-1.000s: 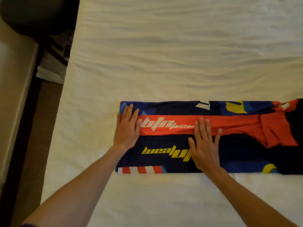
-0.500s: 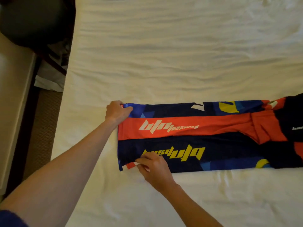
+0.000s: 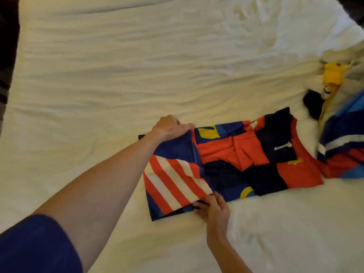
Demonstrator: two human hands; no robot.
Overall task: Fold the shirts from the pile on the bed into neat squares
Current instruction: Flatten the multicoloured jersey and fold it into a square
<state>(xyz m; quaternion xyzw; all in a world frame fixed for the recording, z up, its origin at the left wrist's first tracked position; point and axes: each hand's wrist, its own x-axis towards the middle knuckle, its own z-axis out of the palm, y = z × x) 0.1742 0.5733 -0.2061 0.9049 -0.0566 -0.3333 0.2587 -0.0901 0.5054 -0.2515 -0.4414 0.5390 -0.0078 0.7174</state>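
- My left hand [image 3: 171, 127] grips the shirt [image 3: 226, 160] flap's far corner; fingertips hidden.
- Right hand [image 3: 213, 209] pinches the near corner.
- Soft, striped, blocky fabric lies on the wrinkled bed [image 3: 137, 66]; pile [image 3: 342, 142] cropped at three o'clock.

The left arm reaches out long from the lower left corner of the view, a dark blue short sleeve [image 3: 37, 245] at the upper arm and the forearm bare, and its left hand [image 3: 170, 127] lies knuckles up with the fingers curled down over a far corner of cloth, gripping it. The right forearm comes up from the bottom edge, bare as well, and its right hand [image 3: 213, 208] sits nearer the body, the fingers [image 3: 199, 204] bent and pinching a near corner of the same cloth, well apart from the left hand.
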